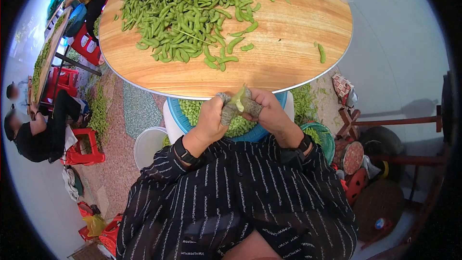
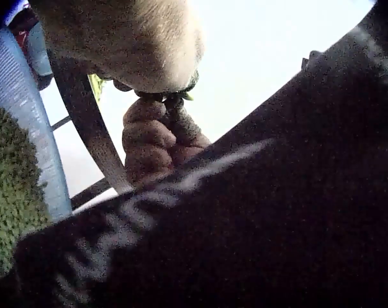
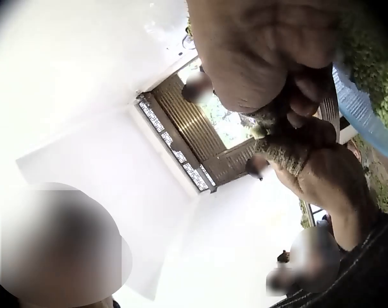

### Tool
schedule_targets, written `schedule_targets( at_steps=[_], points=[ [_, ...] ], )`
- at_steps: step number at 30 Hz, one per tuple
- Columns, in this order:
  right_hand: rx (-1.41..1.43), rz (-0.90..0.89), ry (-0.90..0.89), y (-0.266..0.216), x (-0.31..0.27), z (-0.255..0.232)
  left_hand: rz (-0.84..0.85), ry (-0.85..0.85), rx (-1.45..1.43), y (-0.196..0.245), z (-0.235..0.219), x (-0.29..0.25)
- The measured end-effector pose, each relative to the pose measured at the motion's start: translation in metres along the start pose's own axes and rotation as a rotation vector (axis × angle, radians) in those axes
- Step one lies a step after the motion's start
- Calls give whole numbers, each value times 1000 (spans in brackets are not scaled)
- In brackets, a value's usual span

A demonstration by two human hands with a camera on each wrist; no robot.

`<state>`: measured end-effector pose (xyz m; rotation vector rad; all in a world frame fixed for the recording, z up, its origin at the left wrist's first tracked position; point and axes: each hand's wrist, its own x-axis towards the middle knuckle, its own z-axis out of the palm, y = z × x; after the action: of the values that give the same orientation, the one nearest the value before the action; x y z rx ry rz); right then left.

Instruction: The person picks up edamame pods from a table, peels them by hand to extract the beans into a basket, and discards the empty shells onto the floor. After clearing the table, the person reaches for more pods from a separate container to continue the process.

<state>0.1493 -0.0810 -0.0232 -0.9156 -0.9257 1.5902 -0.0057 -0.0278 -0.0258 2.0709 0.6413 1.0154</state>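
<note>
My left hand (image 1: 210, 118) and right hand (image 1: 275, 114) meet just off the near edge of the round table. Between their thumbs and fingers they pinch a green soybean pod (image 1: 239, 100), its pale side upward. Both thumbs wear rough grey-brown wraps (image 1: 229, 114). Directly below sits a blue basin (image 1: 176, 118) filled with shelled green beans (image 1: 190, 108). In the right wrist view, the left hand (image 3: 332, 176) with its wrapped thumb presses close against the right hand (image 3: 258, 51); the pod is mostly hidden there. The left wrist view is dark and grainy.
A big heap of pods (image 1: 183, 14) covers the far left of the wooden table (image 1: 298, 33). A white bucket (image 1: 149, 147) and a green basket (image 1: 326, 139) flank the basin. People sit and stand by another table (image 1: 48, 58) on the left. Red stools (image 1: 86, 149) stand there.
</note>
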Motion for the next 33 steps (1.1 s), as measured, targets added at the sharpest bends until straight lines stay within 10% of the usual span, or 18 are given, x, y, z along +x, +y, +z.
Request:
schedule_targets(
  at_steps=[4, 6, 13, 16, 33],
  points=[
    [-99, -55, 72, -1, 3, 13, 75, 33, 98, -10, 0, -3],
    [-305, -243, 76, 6, 6, 13, -410, 75, -543, -14, 3, -10],
    [-943, -721, 34, 6, 13, 1, -827, 8, -1073, -11, -6, -2],
    [-764, -401, 117, 9, 9, -1, -855, -66, -1088, -13, -9, -1],
    [-658, -254, 161, -16, -23, -19, -243, -493, -163, 15, -32, 8]
  ],
)
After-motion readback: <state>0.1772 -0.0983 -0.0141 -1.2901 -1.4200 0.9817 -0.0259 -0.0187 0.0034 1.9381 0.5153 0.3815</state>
